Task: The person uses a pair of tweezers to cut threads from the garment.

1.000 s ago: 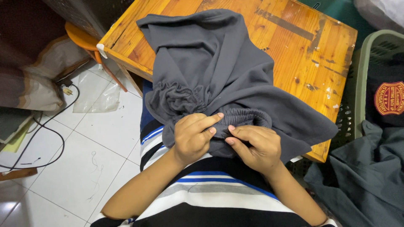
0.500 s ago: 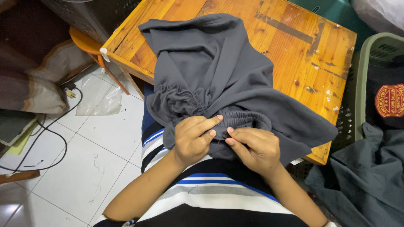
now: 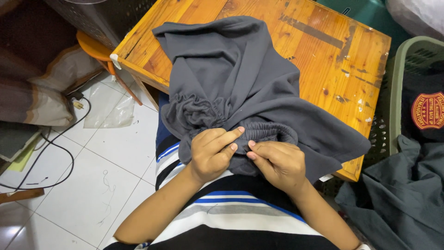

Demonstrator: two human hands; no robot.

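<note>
Both the left hand [image 3: 212, 155] and right hand [image 3: 277, 164] pinch the gathered waistband [image 3: 263, 132] of grey shorts [image 3: 231, 78] on the wooden table [image 3: 342, 55], apparently working along its elastic.

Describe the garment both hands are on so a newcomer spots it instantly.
Start at the orange wooden table. A dark grey garment drapes over its near edge into the person's lap, where the left hand and right hand pinch its gathered elastic band. Unlike the dark clothes in the green basket, it lies on the table.
</note>
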